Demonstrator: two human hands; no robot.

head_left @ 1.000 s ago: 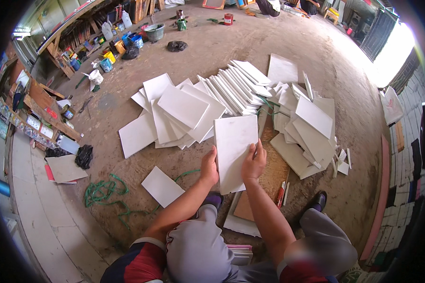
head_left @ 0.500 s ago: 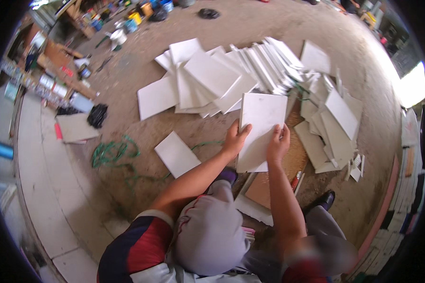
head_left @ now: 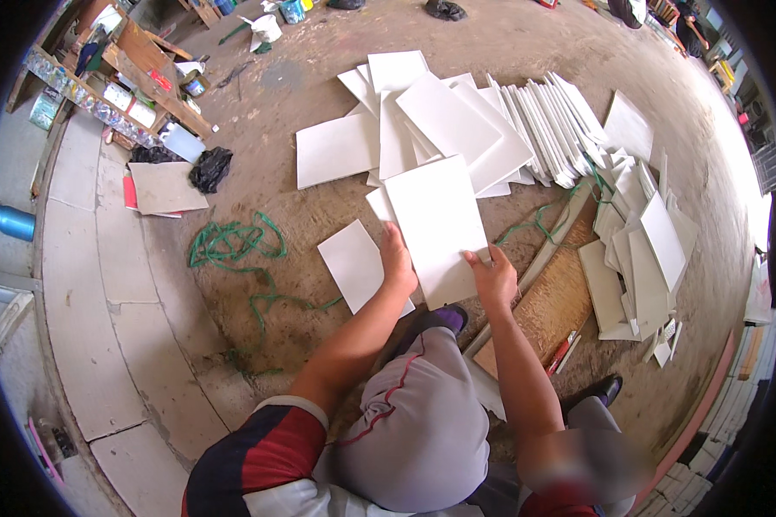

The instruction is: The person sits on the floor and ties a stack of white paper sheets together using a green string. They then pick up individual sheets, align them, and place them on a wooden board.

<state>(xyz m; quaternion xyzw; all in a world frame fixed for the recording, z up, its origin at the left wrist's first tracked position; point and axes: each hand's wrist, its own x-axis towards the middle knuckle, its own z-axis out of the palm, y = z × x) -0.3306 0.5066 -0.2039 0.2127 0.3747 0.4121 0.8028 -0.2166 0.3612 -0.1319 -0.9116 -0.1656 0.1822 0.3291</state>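
Observation:
A white rectangular panel (head_left: 438,228) is held up in front of me by its two long sides. My left hand (head_left: 397,260) grips its left edge near the lower corner, the fingers partly hidden. On the opposite edge, my right hand (head_left: 493,277) pinches the panel with the thumb on top. A strip of another white panel (head_left: 380,205) shows behind the left edge; whether I hold it too is unclear. Beyond lies a spread pile of white panels (head_left: 336,151). One loose panel (head_left: 351,258) rests on the floor beside my left forearm.
A wooden board (head_left: 539,297) lies by my right forearm, with a red cutter knife (head_left: 562,351) on it. Cut pieces (head_left: 616,289) are heaped at the right. Green twine (head_left: 228,244) is tangled on the floor at left. A cluttered wooden shelf (head_left: 138,65) stands far left.
Both hands have shifted the held panel leftward and tilted it. The view has turned left and down, so the floor things appear farther right.

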